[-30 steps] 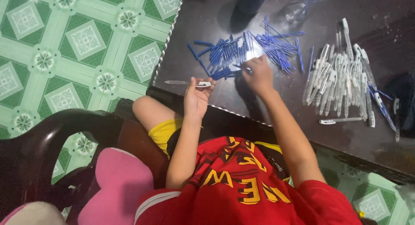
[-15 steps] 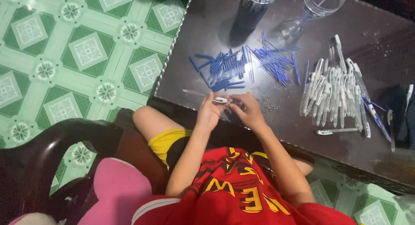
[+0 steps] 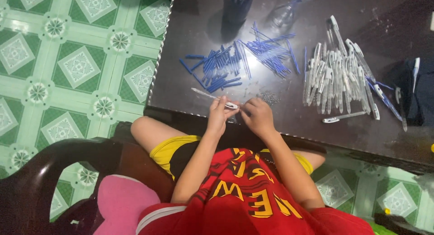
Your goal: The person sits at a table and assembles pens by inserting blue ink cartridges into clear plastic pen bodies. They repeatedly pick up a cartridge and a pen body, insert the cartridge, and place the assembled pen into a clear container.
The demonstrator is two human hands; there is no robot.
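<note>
My left hand (image 3: pixel 218 113) grips a clear pen barrel (image 3: pixel 212 97) with a white cap end, held level above the near edge of the dark table (image 3: pixel 190 25). My right hand (image 3: pixel 256 115) is closed at that barrel's right end, fingers pinched on a small part too small to make out. Beyond my hands lie two heaps of blue pen parts: short caps (image 3: pixel 217 68) at the left and thin refills (image 3: pixel 271 52) to their right. A heap of clear pen barrels (image 3: pixel 337 74) lies at the right.
A dark cup (image 3: pixel 237 4) and a clear glass (image 3: pixel 289 9) stand at the table's far edge. A dark cloth (image 3: pixel 413 88) with a few pens lies at the right. I sit on a dark chair (image 3: pixel 54 162) over green tiles.
My right hand came back from the blue heap to meet my left hand at the barrel. Both hands now work close together at the table's near edge.
</note>
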